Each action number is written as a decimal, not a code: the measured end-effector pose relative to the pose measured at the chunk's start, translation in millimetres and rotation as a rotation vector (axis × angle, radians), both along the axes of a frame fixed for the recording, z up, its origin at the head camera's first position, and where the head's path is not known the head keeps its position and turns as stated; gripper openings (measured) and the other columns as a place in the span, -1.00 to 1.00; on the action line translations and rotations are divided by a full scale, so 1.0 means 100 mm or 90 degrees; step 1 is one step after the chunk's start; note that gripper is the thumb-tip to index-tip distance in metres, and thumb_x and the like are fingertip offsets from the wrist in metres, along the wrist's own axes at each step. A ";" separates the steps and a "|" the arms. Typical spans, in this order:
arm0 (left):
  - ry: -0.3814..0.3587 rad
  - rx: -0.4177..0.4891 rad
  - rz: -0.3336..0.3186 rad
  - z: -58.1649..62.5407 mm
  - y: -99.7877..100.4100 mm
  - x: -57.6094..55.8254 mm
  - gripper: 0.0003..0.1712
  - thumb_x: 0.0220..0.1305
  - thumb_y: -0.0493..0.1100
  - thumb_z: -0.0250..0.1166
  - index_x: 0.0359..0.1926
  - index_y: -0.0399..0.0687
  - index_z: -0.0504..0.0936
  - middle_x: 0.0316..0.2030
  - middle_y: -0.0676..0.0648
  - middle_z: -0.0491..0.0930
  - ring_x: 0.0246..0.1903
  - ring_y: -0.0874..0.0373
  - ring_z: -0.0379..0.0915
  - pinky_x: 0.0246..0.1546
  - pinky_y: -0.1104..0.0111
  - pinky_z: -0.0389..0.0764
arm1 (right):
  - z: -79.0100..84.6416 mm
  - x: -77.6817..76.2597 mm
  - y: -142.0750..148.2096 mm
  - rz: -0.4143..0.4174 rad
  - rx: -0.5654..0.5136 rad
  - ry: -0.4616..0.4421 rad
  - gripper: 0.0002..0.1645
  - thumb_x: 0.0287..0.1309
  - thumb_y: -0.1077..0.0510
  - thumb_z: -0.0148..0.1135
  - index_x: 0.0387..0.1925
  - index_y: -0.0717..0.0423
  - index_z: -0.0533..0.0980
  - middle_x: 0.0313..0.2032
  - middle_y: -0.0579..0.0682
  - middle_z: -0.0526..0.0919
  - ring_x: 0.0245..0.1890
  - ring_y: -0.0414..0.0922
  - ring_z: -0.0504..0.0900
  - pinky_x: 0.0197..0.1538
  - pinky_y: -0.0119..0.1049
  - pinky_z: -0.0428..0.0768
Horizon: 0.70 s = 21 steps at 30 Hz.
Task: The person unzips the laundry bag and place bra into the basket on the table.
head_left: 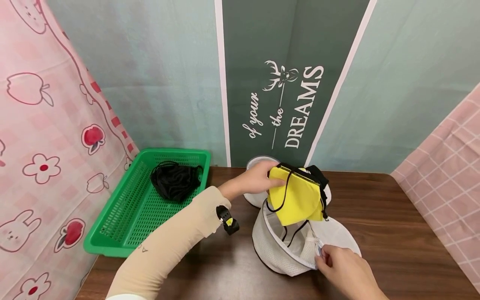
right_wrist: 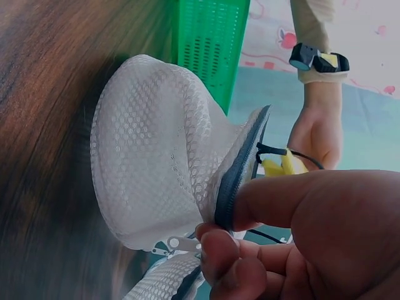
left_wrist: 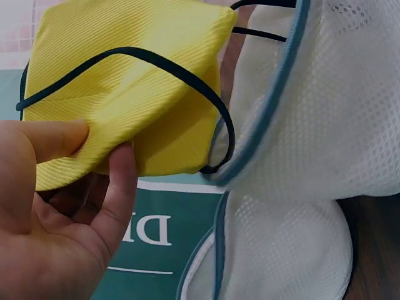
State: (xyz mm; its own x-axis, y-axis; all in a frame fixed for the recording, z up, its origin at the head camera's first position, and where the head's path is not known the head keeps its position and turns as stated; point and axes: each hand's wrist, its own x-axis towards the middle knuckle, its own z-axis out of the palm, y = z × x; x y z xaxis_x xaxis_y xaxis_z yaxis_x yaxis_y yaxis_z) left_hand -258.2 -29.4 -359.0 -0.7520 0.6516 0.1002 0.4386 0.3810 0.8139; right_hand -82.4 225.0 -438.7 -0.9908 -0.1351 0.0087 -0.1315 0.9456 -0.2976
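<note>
My left hand point(head_left: 255, 178) pinches a yellow drawstring pouch point(head_left: 294, 196) with black cords, its thumb on one face and fingers behind. The pouch hangs over the mouth of a white mesh laundry bag point(head_left: 271, 250), and its cords dangle into the opening. At the bag's near right rim, my right hand point(head_left: 346, 268) pinches the zippered edge point(right_wrist: 240, 169) between thumb and fingers. A zipper pull point(right_wrist: 181, 244) shows just below those fingertips in the right wrist view. The round lid flap point(head_left: 335, 233) of the bag lies folded back on the right.
To the left, a green plastic basket point(head_left: 112, 233) holds a black drawstring pouch point(head_left: 174, 181). Another white mesh piece point(head_left: 253, 200) stands behind the bag, partly hidden by my left hand. Printed cloths point(head_left: 168, 83) hang around the brown wooden table point(head_left: 397, 233).
</note>
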 end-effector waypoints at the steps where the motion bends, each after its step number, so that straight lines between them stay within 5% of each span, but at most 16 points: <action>1: -0.007 0.005 0.007 0.01 -0.02 0.00 -0.85 0.37 -0.27 0.31 -0.10 -0.25 0.59 -0.38 -0.09 0.58 -0.47 0.18 0.53 -0.40 0.43 0.62 | 0.00 0.00 0.00 0.000 -0.001 0.005 -0.49 0.08 0.08 0.39 -0.73 -0.17 0.24 -0.74 -0.26 0.23 -0.68 -0.26 0.24 -0.62 -0.28 0.20; 9: -0.086 0.049 0.086 0.15 -0.15 -0.01 -0.78 0.40 -0.25 0.29 0.00 -0.24 0.57 -0.32 -0.14 0.61 -0.41 0.09 0.63 -0.32 0.16 0.74 | -0.03 0.01 -0.01 0.005 -0.002 0.034 -0.48 0.05 0.09 0.41 -0.74 -0.18 0.23 -0.75 -0.27 0.21 -0.69 -0.26 0.22 -0.62 -0.28 0.18; 16: -0.114 0.064 0.135 0.26 -0.27 -0.01 -0.78 0.39 -0.24 0.32 -0.01 -0.21 0.57 -0.28 -0.15 0.62 -0.35 0.05 0.61 -0.34 0.28 0.71 | -0.02 0.01 -0.02 0.005 0.002 0.025 -0.48 0.05 0.08 0.41 -0.73 -0.17 0.23 -0.75 -0.26 0.22 -0.69 -0.25 0.23 -0.62 -0.28 0.18; 21: -0.154 0.094 0.157 0.31 -0.36 -0.02 -0.78 0.39 -0.24 0.31 -0.03 -0.26 0.55 -0.28 -0.19 0.64 -0.37 0.03 0.64 -0.33 0.18 0.74 | -0.03 -0.01 -0.02 0.003 0.000 0.012 -0.49 0.08 0.07 0.40 -0.73 -0.17 0.24 -0.74 -0.25 0.23 -0.68 -0.25 0.24 -0.62 -0.27 0.19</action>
